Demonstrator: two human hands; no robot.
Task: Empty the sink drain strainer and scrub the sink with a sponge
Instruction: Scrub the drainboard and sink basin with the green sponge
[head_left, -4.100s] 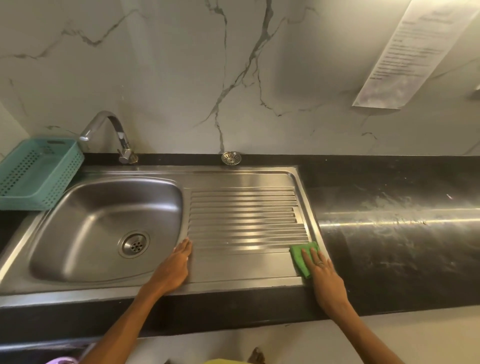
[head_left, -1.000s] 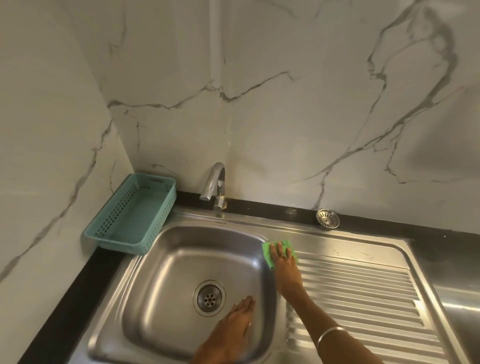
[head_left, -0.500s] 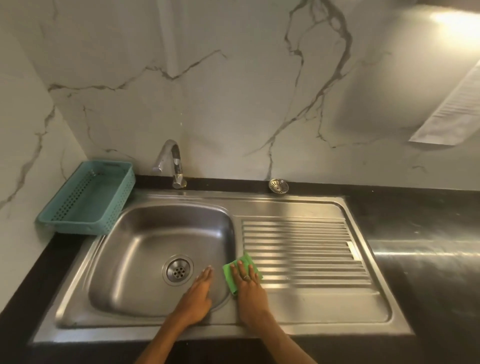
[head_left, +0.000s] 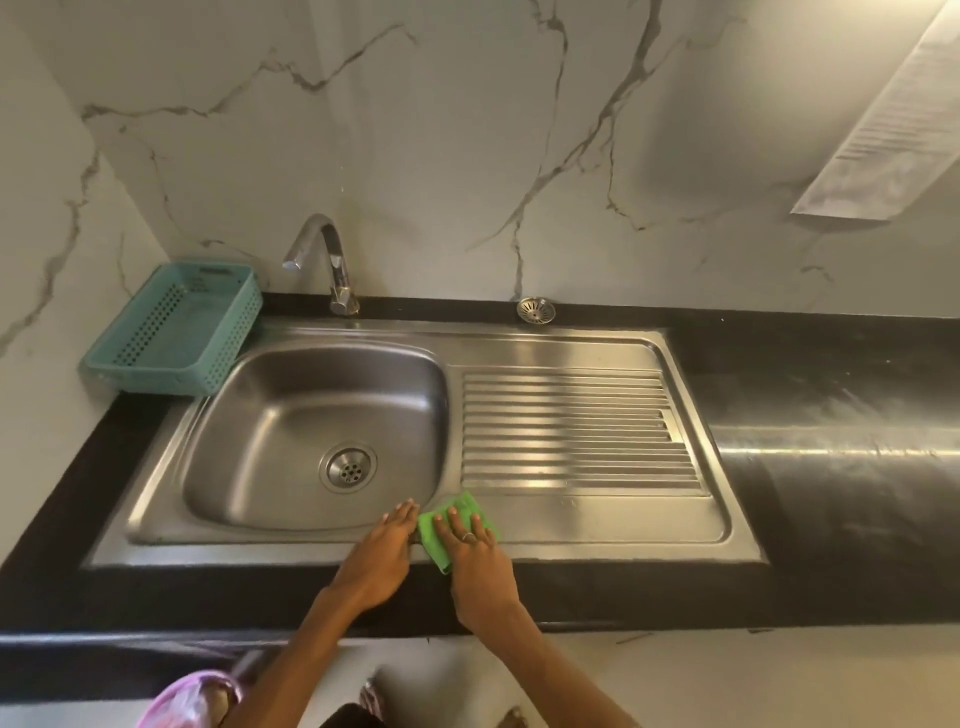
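Observation:
A stainless steel sink (head_left: 291, 410) with a ribbed drainboard (head_left: 571, 431) is set in a black counter. Its drain (head_left: 348, 466) shows a fixed perforated grate. The loose round drain strainer (head_left: 535, 310) lies on the counter ledge behind the drainboard. My right hand (head_left: 475, 561) presses a green sponge (head_left: 441, 525) flat on the sink's front rim, fingers straight. My left hand (head_left: 379, 556) rests flat on the rim just left of the sponge, at the basin's front right corner.
A chrome faucet (head_left: 332, 265) stands behind the basin. A teal perforated basket (head_left: 176, 327) sits on the counter at the back left. The black counter (head_left: 831, 441) stretches to the right. A marble wall rises behind, with a paper sheet (head_left: 893, 119) on it.
My right hand slid the sponge from the basin's back right corner down to the front rim. My left hand came out of the basin onto the rim beside it.

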